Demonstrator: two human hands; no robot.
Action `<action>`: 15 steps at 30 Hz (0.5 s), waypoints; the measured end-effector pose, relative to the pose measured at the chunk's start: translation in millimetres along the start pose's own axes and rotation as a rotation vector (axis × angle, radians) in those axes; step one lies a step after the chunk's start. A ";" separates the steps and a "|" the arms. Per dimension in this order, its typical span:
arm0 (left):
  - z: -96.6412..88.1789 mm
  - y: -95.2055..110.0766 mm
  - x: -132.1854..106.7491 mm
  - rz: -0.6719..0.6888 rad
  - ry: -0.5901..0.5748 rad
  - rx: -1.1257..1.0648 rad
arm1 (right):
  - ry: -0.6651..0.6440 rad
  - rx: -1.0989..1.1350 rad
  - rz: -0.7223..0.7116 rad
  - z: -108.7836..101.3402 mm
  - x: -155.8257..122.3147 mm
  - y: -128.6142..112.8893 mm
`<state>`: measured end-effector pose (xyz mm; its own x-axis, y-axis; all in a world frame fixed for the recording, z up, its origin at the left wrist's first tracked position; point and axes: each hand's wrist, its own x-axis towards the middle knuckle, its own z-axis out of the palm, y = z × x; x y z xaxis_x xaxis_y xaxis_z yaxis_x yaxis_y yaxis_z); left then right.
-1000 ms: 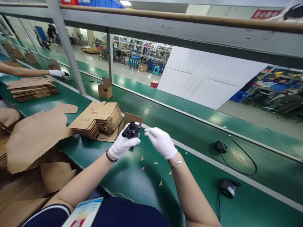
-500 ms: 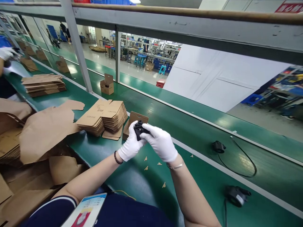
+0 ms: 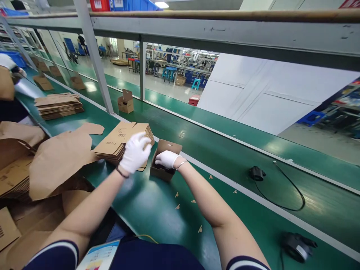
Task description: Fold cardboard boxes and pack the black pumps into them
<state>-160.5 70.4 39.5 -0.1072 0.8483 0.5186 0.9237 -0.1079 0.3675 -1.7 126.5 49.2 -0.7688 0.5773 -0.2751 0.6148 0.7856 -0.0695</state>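
Note:
My left hand (image 3: 135,153), in a white glove, hovers at the near right edge of a stack of flat brown cartons (image 3: 115,140). Its fingers are loosely bent and apart, with nothing seen between them. My right hand (image 3: 166,159), gloved too, reaches into an open cardboard box (image 3: 159,173) that stands with its lid flap raised. Its fingertips are hidden inside the box, so what they hold does not show. Something dark lies in the box under that hand, too shaded to make out.
A black pump with a cable (image 3: 257,173) lies on the green belt, and another black pump (image 3: 298,246) sits nearer. Small cardboard scraps (image 3: 200,228) dot the bench. Crumpled brown paper (image 3: 62,161) fills the left. A co-worker's gloved hand (image 3: 11,65) shows far left.
My hands have come apart. The black pump they held is out of sight. My right hand has gone down into the box; my left has moved left to the carton stack.

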 end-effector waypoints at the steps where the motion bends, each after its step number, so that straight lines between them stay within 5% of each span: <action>1: -6.1 -7.1 24.7 -0.045 -0.042 0.056 | 0.020 0.001 0.005 5.1 -3.1 -2.6; 4: -12.5 -28.1 89.4 -0.192 -0.346 0.196 | 0.077 -0.037 0.023 19.6 -16.9 -4.2; 7: -1.7 -38.6 118.2 -0.228 -0.571 0.249 | 0.093 -0.067 0.092 26.1 -23.6 14.8; 12: 13.0 -45.1 115.2 -0.188 -0.543 0.276 | 0.147 -0.031 0.396 6.5 -26.6 99.1; 15: -1.9 -40.6 114.3 -0.191 -0.462 0.276 | 0.231 0.004 0.540 -7.8 -34.0 142.0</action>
<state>-210.9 170.7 85.4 -0.1671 0.9847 0.0488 0.9722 0.1563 0.1740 110.3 220.2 56.1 -0.3644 0.9295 -0.0568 0.9305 0.3659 0.0188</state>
